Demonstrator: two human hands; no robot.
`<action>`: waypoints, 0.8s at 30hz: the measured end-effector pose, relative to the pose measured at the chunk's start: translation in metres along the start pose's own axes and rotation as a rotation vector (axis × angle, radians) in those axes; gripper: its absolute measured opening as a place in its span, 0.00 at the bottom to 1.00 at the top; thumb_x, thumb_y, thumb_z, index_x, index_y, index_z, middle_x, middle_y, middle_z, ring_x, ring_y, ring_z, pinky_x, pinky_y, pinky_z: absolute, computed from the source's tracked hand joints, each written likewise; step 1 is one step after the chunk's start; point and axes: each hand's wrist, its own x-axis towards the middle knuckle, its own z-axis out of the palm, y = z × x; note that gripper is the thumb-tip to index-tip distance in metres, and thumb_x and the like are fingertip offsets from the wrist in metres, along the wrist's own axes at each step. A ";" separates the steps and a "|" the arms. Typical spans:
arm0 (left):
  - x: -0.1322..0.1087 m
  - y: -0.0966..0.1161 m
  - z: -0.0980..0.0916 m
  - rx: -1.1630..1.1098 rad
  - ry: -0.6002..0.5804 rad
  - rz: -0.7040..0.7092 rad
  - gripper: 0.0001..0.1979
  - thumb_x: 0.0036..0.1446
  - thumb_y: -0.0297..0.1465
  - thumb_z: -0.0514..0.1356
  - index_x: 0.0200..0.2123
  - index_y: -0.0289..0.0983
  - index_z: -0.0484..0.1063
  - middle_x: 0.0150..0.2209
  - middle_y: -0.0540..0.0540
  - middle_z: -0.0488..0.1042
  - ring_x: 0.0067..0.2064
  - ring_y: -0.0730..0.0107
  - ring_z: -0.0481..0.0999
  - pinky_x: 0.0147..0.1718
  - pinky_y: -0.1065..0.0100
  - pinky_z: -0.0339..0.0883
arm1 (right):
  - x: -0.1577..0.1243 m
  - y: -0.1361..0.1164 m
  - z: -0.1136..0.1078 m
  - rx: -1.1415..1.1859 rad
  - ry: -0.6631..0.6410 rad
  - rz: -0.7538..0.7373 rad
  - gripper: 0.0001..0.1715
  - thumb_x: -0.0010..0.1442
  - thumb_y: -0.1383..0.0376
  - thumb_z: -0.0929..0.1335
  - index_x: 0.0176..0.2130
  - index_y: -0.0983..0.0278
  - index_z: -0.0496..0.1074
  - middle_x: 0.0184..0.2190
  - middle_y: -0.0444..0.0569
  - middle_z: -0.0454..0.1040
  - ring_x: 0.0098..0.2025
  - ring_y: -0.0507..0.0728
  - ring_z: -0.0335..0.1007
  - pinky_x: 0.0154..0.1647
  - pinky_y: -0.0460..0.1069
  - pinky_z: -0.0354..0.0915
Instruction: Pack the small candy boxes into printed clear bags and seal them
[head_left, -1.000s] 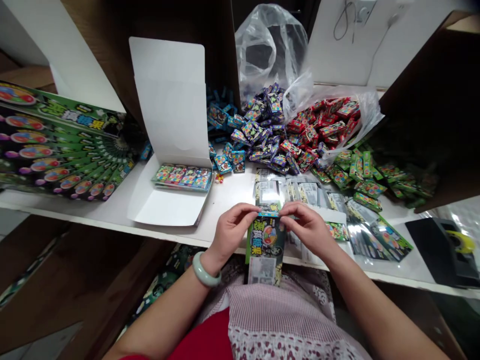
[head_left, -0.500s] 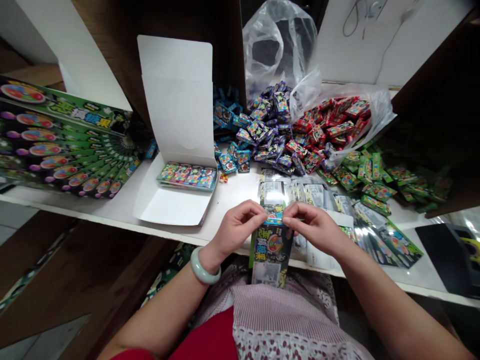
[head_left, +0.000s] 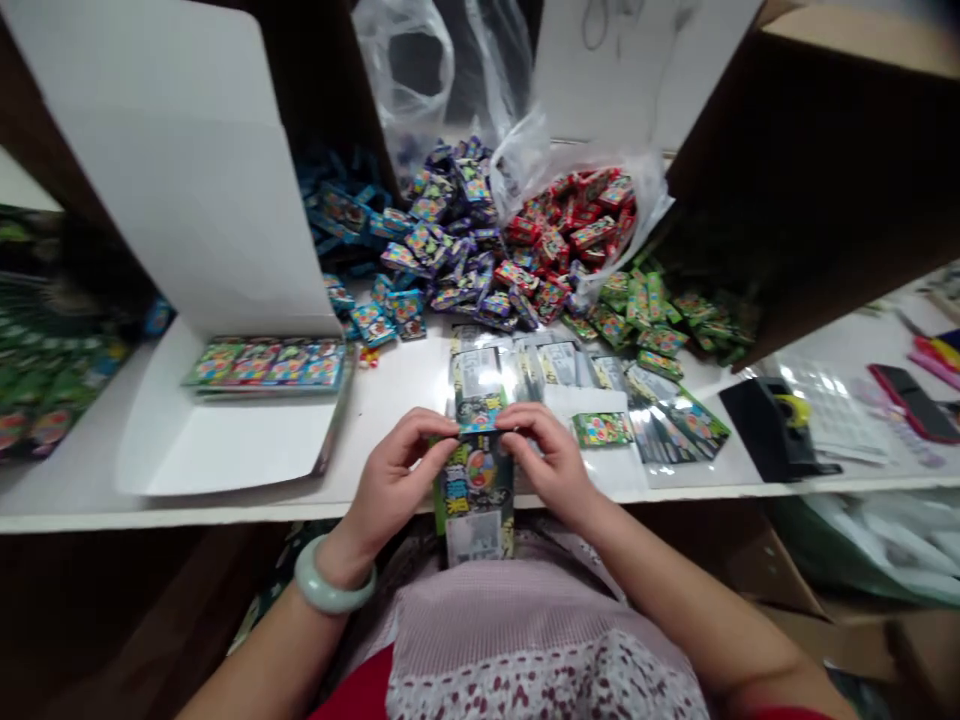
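Observation:
A dark printed packet [head_left: 480, 478] with a round colourful candy picture and a pale panel hangs over the table's front edge, in front of my apron. My left hand [head_left: 397, 480] pinches the left end of a crease across its upper part, thumb against fingers. At the right end of the same crease, my right hand [head_left: 551, 465] pinches with thumb and forefinger. Beyond the fingers, the packet's upper part lies over other flat packets [head_left: 559, 362]. A small green candy box [head_left: 602, 429] rests on white paper to the right of my right hand.
An open white carton [head_left: 232, 440] on the left holds a row of small boxes [head_left: 266, 362]. Blue [head_left: 375, 322], purple [head_left: 457, 260], red [head_left: 577, 225] and green [head_left: 637, 310] boxes are heaped behind. A tape dispenser [head_left: 772, 425] and a phone [head_left: 911, 400] lie to the right.
The view has swung right, bringing the phone and the whole tape dispenser into sight. Both hands keep their pinch on the packet's crease. The small green box now shows clear of my right arm.

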 end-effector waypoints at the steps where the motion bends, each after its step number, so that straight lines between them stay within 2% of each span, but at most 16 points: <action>1: 0.001 -0.001 0.000 0.017 0.003 -0.014 0.03 0.61 0.29 0.59 0.38 0.38 0.72 0.37 0.47 0.71 0.41 0.69 0.72 0.40 0.70 0.68 | 0.000 0.001 0.000 0.015 0.012 0.014 0.09 0.63 0.68 0.64 0.41 0.58 0.72 0.41 0.49 0.73 0.46 0.55 0.70 0.46 0.53 0.68; 3: 0.004 -0.004 0.000 0.048 0.011 -0.040 0.03 0.60 0.30 0.59 0.37 0.38 0.72 0.37 0.47 0.71 0.40 0.69 0.72 0.39 0.70 0.68 | 0.004 0.006 -0.010 0.048 -0.084 0.041 0.09 0.63 0.66 0.64 0.43 0.57 0.72 0.44 0.49 0.73 0.49 0.55 0.69 0.47 0.53 0.68; 6: 0.007 -0.006 -0.003 0.088 0.035 -0.064 0.05 0.59 0.33 0.60 0.37 0.39 0.72 0.36 0.48 0.71 0.39 0.68 0.72 0.36 0.70 0.68 | 0.017 0.025 -0.055 -0.018 -0.235 0.144 0.13 0.61 0.63 0.66 0.46 0.56 0.73 0.49 0.48 0.73 0.51 0.56 0.68 0.47 0.52 0.67; 7: 0.008 -0.007 -0.005 0.099 0.044 -0.066 0.05 0.59 0.34 0.60 0.36 0.39 0.72 0.36 0.47 0.71 0.39 0.67 0.72 0.36 0.70 0.69 | 0.022 0.034 -0.075 -0.116 -0.187 0.202 0.13 0.60 0.62 0.66 0.46 0.56 0.74 0.48 0.49 0.73 0.50 0.56 0.69 0.47 0.53 0.67; 9: 0.009 -0.008 -0.006 0.108 0.056 -0.062 0.05 0.59 0.35 0.60 0.35 0.39 0.72 0.36 0.47 0.71 0.39 0.66 0.72 0.36 0.69 0.69 | 0.030 0.054 -0.117 -0.465 -0.026 0.377 0.12 0.61 0.62 0.65 0.42 0.59 0.75 0.43 0.49 0.75 0.45 0.56 0.70 0.47 0.53 0.65; 12: 0.009 -0.011 -0.006 0.108 0.066 -0.063 0.05 0.58 0.34 0.60 0.36 0.40 0.72 0.37 0.47 0.71 0.40 0.65 0.72 0.37 0.68 0.69 | 0.034 0.077 -0.159 -0.625 0.010 0.477 0.09 0.56 0.67 0.68 0.37 0.63 0.77 0.36 0.51 0.74 0.40 0.58 0.69 0.46 0.53 0.63; 14: 0.010 -0.012 -0.004 0.118 0.067 -0.067 0.05 0.58 0.34 0.61 0.37 0.41 0.72 0.38 0.47 0.71 0.40 0.64 0.72 0.37 0.68 0.70 | 0.032 0.085 -0.168 -0.635 -0.026 0.493 0.07 0.52 0.69 0.70 0.34 0.62 0.78 0.33 0.48 0.73 0.38 0.57 0.68 0.45 0.52 0.62; 21: 0.011 -0.010 -0.002 0.138 0.058 -0.070 0.05 0.58 0.34 0.61 0.37 0.41 0.72 0.38 0.48 0.71 0.41 0.65 0.72 0.38 0.68 0.70 | 0.025 0.091 -0.158 -0.540 -0.016 0.524 0.02 0.51 0.67 0.69 0.29 0.63 0.74 0.31 0.47 0.72 0.36 0.56 0.67 0.43 0.51 0.61; 24: 0.012 -0.009 -0.001 0.119 0.059 -0.059 0.04 0.58 0.34 0.60 0.37 0.41 0.71 0.37 0.48 0.71 0.40 0.66 0.72 0.38 0.69 0.69 | 0.023 0.089 -0.167 -0.414 0.010 0.581 0.08 0.55 0.61 0.67 0.30 0.64 0.71 0.30 0.47 0.73 0.34 0.55 0.69 0.39 0.51 0.64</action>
